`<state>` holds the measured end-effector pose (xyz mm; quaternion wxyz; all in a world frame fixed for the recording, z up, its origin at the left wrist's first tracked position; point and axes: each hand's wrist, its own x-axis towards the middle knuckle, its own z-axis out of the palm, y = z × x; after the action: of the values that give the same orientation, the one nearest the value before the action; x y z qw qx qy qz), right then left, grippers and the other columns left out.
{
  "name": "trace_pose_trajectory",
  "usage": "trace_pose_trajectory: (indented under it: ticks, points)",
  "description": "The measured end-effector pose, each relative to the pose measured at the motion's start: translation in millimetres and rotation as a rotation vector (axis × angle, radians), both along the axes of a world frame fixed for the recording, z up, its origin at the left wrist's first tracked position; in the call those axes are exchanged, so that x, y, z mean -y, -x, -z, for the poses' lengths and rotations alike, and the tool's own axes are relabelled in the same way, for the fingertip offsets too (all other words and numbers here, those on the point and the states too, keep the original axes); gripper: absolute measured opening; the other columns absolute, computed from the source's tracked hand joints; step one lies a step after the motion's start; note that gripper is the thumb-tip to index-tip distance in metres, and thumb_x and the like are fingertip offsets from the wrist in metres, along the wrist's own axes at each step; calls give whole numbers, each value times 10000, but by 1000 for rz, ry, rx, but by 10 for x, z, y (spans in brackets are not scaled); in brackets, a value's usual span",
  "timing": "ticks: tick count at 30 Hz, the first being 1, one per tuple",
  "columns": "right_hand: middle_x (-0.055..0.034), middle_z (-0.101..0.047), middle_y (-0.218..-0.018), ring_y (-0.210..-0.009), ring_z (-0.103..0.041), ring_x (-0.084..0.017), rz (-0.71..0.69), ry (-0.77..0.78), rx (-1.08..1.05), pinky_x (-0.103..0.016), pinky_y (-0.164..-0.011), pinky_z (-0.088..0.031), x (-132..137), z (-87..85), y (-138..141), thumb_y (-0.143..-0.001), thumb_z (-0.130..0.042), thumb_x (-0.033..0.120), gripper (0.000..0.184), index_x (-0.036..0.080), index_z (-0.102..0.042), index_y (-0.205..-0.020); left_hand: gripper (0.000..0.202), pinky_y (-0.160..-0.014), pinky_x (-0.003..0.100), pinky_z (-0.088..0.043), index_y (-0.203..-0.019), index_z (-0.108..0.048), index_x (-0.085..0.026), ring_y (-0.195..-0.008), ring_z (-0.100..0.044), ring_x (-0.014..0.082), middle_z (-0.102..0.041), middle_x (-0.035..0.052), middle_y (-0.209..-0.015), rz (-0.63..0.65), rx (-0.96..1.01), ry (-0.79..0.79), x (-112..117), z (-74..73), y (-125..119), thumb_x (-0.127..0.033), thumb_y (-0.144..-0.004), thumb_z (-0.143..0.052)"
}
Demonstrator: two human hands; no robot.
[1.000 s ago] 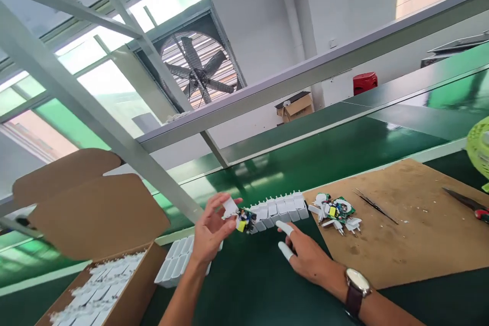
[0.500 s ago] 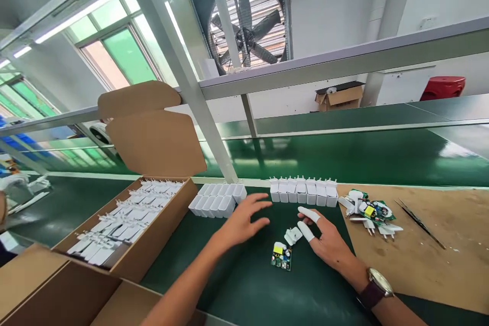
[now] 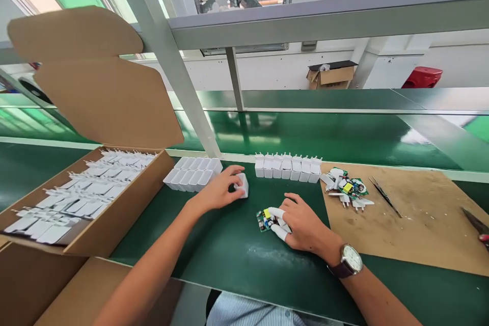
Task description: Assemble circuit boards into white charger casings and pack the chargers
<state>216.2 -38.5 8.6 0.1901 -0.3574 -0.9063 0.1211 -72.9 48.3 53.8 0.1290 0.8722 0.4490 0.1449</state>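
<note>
My left hand (image 3: 219,188) closes its fingers and thumb on a small white charger housing (image 3: 243,186), just right of a block of open white housings (image 3: 193,173). My right hand (image 3: 303,221), with white finger cots on two fingers and a watch on the wrist, is closed round a white plug cap (image 3: 281,223), mostly hidden by the fingers. A green circuit board (image 3: 263,220) with a yellow part lies at the tips of those fingers; whether it is joined to the cap I cannot tell. Behind stands a row of white housings with plug pins (image 3: 286,167).
An open cardboard box (image 3: 126,198) full of white plug pieces stands at the left. On a brown sheet (image 3: 412,224) at the right lie a pile of boards and plug caps (image 3: 346,188), tweezers (image 3: 384,196) and a dark-bladed tool (image 3: 476,223). A slanted metal post (image 3: 183,76) rises behind.
My left hand has closed on a white housing by the block. My right hand has closed on the plug cap beside the circuit board. The view has tilted down.
</note>
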Motion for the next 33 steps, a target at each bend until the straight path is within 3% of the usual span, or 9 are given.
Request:
trace_pose_trajectory:
  ticks: [3, 6, 9, 13, 16, 20, 26, 33]
  points:
    - [-116, -677, -969, -878, -586, -256, 38, 77, 8, -460, -908, -483, -36, 14, -102, -977, -573, 319, 292, 167, -667, -1209, 167, -1048, 385, -533, -887, -709, -231, -1295, -603, 273, -523, 92, -1501, 195, 59, 170, 184, 0, -243, -358, -929, -609]
    - [-167, -604, -1313, -1107, -562, -303, 56, 127, -64, -463, -938, -472, -50, 38, -147, -902, -664, 277, 544, 154, -519, -1412, 117, -1067, 374, -514, -905, -699, -223, -1342, -563, 273, -532, 104, -1475, 270, 139, 196, 228, 53, -426, -290, -925, -606]
    - [-151, -591, -1321, -1166, -531, -303, 36, 170, -106, -472, -959, -478, -49, 67, -141, -879, -631, 173, 645, 171, -428, -1491, 82, -1070, 379, -511, -953, -673, -212, -1309, -578, 269, -554, 111, -1437, 257, 247, 188, 182, 175, -509, -257, -898, -632]
    - [-152, -617, -1229, -1151, -544, -312, 51, 167, -122, -506, -946, -518, -41, 100, -135, -914, -624, 183, 657, 168, -373, -1521, 530, -1053, 436, -529, -1361, -513, -221, -1200, -631, 270, -575, 130, -1419, 101, 349, 241, 172, 379, -494, -333, -881, -709]
    - [-196, -589, -1317, -1276, -505, -351, 80, 112, -134, -555, -1014, -514, -33, 92, -146, -897, -656, 179, 676, 135, -364, -1506, 880, -1120, 475, -487, -1571, -284, -260, -1301, -589, 299, -535, 133, -1502, 42, 366, 326, 203, 477, -448, -425, -857, -771]
    - [-164, -632, -1199, -1172, -575, -332, 94, 78, -151, -538, -959, -567, -18, 33, -167, -874, -610, 113, 647, 145, -390, -1481, 924, -1179, 510, -431, -1607, -221, -279, -1376, -547, 304, -556, 111, -1509, 33, 386, 371, 214, 517, -426, -464, -874, -754]
    - [-133, -550, -1375, -1124, -644, -230, 273, 89, -427, -376, -889, -625, -11, -56, -208, -940, -570, 143, 605, 250, -386, -1506, 836, -1129, 491, -495, -1567, -296, -289, -1303, -609, 273, -598, 92, -1461, 10, 469, 205, 246, 581, -462, -336, -879, -767]
    - [-140, -558, -1385, -1272, -595, -242, 312, -87, -513, -398, -1031, -587, 39, -51, -88, -957, -583, 113, 632, 248, -367, -1535, 838, -1095, 503, -519, -1596, -255, -292, -1326, -539, 278, -617, 111, -1413, 131, 466, -59, 299, 589, -528, -236, -915, -740]
